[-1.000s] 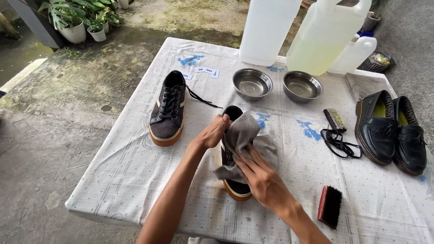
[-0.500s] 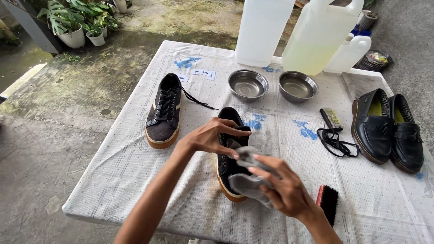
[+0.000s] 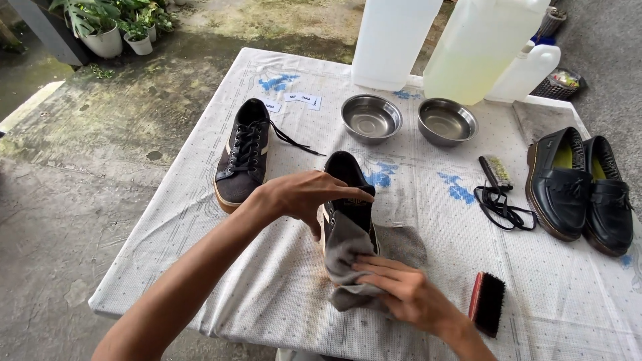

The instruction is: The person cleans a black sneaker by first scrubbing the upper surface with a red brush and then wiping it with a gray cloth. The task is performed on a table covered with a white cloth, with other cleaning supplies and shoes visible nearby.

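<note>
Left hand (image 3: pixel 304 196) clamps shoe (image 3: pixel 348 184); right hand (image 3: pixel 404 294) presses cloth (image 3: pixel 361 257) flat over its toe, hiding it.

cloth (image 3: pixel 354 267): lowered onto sneaker (image 3: pixel 348 194) toe | right hand (image 3: pixel 408 297): pressing it
</note>
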